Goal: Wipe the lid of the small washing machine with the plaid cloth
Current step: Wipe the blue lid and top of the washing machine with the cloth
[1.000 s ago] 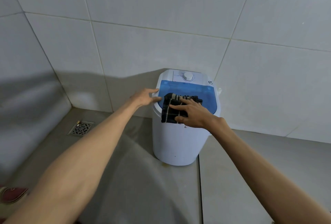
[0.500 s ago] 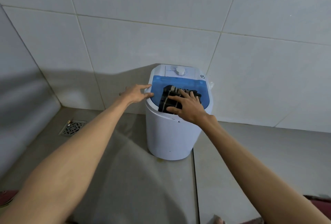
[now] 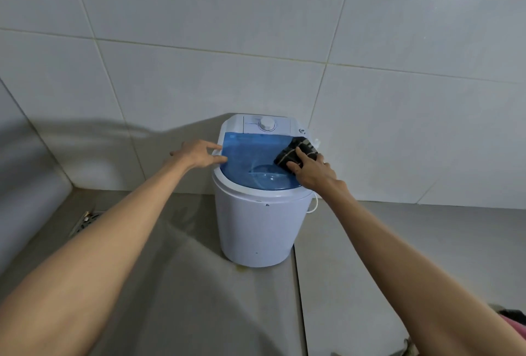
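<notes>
1. Head view, centre of the frame: the small white plastic washing machine (image 3: 256, 227) stood on the grey tiled floor (image 3: 182, 284) against the white tiled wall (image 3: 227, 28), with its translucent blue lid (image 3: 250, 156) closed flat on top.
2. Right of centre: your right hand (image 3: 311, 170) pressed the dark plaid cloth (image 3: 299, 150) down on the lid's far right corner, fingers spread flat over the bunched fabric rather than curled around it.
3. The cloth lay just in front of the white control panel with its round white dial (image 3: 267, 123), close to the lid's right edge.
4. Left of centre: your left hand (image 3: 199, 153) was open, fingers loosely extended, fingertips touching the lid's left edge and the white rim there; it gripped nothing.
5. Your two hands were well apart, one at each side of the lid.
6. Right of the machine: a thin white cord (image 3: 314, 205) looped down beside the body.
7. Lower left: a metal floor drain (image 3: 85, 220) showed partly behind your left forearm.
</notes>
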Motion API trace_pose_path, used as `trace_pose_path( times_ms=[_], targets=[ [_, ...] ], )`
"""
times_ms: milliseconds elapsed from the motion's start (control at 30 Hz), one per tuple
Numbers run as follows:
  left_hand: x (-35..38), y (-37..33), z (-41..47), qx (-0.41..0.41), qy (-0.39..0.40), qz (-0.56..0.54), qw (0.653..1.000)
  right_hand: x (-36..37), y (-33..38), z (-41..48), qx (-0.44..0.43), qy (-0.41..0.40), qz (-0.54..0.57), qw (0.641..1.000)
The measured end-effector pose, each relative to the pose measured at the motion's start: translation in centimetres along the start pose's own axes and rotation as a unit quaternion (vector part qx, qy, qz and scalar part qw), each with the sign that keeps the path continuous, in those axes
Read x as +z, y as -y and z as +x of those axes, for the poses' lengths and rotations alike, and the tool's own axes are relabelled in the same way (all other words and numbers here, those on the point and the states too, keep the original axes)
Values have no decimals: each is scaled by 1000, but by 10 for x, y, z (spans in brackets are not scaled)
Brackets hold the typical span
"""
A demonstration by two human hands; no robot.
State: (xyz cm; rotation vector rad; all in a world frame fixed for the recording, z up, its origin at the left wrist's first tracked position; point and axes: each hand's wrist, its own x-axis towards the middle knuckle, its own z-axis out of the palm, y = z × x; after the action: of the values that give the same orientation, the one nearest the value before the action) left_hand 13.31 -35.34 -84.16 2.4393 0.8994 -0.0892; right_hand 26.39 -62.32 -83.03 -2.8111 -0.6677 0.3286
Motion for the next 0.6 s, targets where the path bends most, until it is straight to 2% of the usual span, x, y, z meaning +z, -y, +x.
trace_pose_path(
  times_ms=[100,267,467,600],
  targets=[
    [-1,-14,0,-4,-8,-14,1000,-4,1,15,-14,15,-13,1000],
    [-1,-24,5,13,45,-2,999,-10,12,51,-40,28,-46,998],
    [-2,-33,6,-1,44,63,997,-14,30,89,-40,1,-40,998],
    [0,-29,8,-11,50,46,998,-19,39,105,-22,-23,-36,999]
  ],
)
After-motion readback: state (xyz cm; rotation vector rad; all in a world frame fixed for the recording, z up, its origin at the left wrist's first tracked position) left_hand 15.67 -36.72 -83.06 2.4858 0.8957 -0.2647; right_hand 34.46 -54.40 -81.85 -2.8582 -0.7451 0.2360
